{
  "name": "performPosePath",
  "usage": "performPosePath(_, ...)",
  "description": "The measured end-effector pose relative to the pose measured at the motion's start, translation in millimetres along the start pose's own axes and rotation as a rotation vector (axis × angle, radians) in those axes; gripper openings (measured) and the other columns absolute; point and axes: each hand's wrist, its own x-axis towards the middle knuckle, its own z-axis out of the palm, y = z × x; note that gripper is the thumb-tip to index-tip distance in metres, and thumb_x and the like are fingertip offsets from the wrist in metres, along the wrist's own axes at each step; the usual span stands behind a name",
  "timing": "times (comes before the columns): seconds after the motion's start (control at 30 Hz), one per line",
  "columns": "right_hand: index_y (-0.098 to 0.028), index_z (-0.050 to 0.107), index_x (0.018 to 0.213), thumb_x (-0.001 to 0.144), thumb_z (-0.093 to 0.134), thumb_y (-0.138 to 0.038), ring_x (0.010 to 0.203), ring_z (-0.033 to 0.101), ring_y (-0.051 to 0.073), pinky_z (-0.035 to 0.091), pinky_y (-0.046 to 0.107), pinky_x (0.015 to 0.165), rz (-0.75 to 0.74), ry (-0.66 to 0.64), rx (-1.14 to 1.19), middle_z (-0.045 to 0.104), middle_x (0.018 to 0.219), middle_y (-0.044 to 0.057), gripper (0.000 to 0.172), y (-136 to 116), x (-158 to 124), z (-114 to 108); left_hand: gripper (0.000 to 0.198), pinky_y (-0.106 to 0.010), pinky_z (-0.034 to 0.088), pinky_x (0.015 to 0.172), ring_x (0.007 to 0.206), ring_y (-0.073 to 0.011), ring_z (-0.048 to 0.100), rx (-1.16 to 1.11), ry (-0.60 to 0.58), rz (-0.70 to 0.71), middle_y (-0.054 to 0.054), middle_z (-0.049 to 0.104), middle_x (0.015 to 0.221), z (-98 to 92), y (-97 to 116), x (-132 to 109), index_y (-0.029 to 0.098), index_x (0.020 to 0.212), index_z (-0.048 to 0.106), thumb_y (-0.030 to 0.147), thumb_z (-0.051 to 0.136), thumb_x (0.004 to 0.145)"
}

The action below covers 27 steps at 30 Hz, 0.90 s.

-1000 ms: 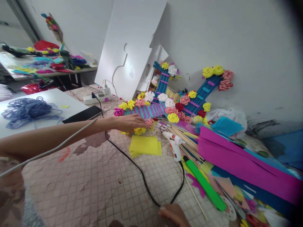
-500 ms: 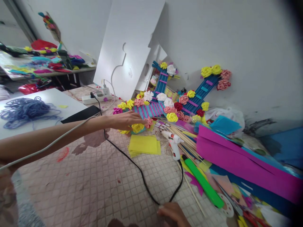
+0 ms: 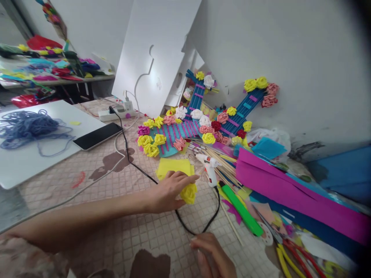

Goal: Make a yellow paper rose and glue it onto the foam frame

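Note:
My left hand (image 3: pixel 171 193) is closed on a yellow paper flower (image 3: pixel 189 194), fingertips over its top and thumb at its side, just in front of a stack of yellow paper sheets (image 3: pixel 174 166). Low in the view, my right hand (image 3: pixel 214 256) rests near the table with fingers bent and a little apart; it shows nothing in it, and the frame cuts it off. A white glue gun (image 3: pixel 209 170) lies to the right of the paper, its black cord (image 3: pixel 189 231) looping between both hands. Behind the paper is a blue cardboard shape (image 3: pixel 181 133) trimmed with purple strips and paper flowers.
Wooden sticks (image 3: pixel 223 164), a green cutter knife (image 3: pixel 242 210), scissors (image 3: pixel 278 237) and magenta paper (image 3: pixel 284 193) crowd the right side. A phone (image 3: pixel 98 136) and blue yarn (image 3: pixel 31 129) lie left. A white cable (image 3: pixel 95 181) crosses the table toward a power strip (image 3: pixel 116 114).
My left hand has come back from the flowered cardboard shape, nearer to me, and now holds a yellow paper flower. My right hand has shifted slightly, showing more of its fingers.

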Motion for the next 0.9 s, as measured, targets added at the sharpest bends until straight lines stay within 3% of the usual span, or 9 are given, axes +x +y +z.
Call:
performPosePath(0.17, -0.021, 0.06, 0.101, 0.085, 0.046, -0.01, 0.086, 0.063, 0.019, 0.053, 0.032, 0.073, 0.005, -0.153, -0.074, 0.066, 0.087, 0.006, 0.023, -12.1, 8.3, -12.7, 0.078, -0.044, 0.034, 0.096, 0.114, -0.0262, 0.047, -0.058, 0.024, -0.028, -0.007, 0.054, 0.127, 4.0, 0.9, -4.0, 0.028, 0.14, 0.019, 0.015, 0.061, 0.076)
performPosePath(0.4, -0.023, 0.05, 0.121, 0.086, 0.051, -0.022, 0.107, 0.054, 0.024, 0.049, 0.044, 0.088, 0.139, -0.018, -0.265, 0.056, 0.116, 0.01, 0.035, -14.1, 28.8, -12.7, 0.077, -0.043, 0.036, 0.096, 0.116, -0.0266, 0.048, -0.126, 0.027, -0.057, -0.008, 0.055, 0.126, 6.1, -1.1, -7.7, 0.027, 0.14, 0.02, 0.019, 0.062, 0.076)
performPosePath(0.57, -0.023, 0.038, 0.133, 0.084, 0.056, -0.026, 0.125, 0.041, 0.027, 0.045, 0.047, 0.097, 0.118, -0.127, -0.226, 0.042, 0.134, 0.012, 0.053, -10.2, 51.5, -3.9, 0.079, -0.042, 0.036, 0.097, 0.116, -0.026, 0.049, -0.153, 0.032, -0.017, -0.007, 0.056, 0.125, 8.7, 4.4, -11.5, 0.028, 0.14, 0.02, 0.021, 0.065, 0.075)
performPosePath(0.7, -0.022, 0.033, 0.136, 0.082, 0.058, -0.024, 0.128, 0.039, 0.027, 0.041, 0.048, 0.101, 0.091, -0.218, -0.199, 0.041, 0.137, 0.012, 0.059, -6.3, 62.2, 2.9, 0.081, -0.041, 0.039, 0.096, 0.115, -0.0257, 0.05, -0.17, 0.038, -0.021, -0.009, 0.054, 0.125, 10.5, 3.4, -17.0, 0.027, 0.141, 0.02, 0.022, 0.067, 0.074)
performPosePath(0.9, -0.023, 0.039, 0.131, 0.083, 0.056, -0.023, 0.122, 0.045, 0.023, 0.047, 0.04, 0.096, 0.109, -0.15, -0.135, 0.046, 0.131, 0.01, 0.051, -2.7, 65.4, 4.3, 0.084, -0.042, 0.039, 0.098, 0.117, -0.0255, 0.049, -0.193, 0.021, -0.01, -0.006, 0.054, 0.125, 9.8, 1.2, -18.9, 0.031, 0.141, 0.016, 0.017, 0.066, 0.074)
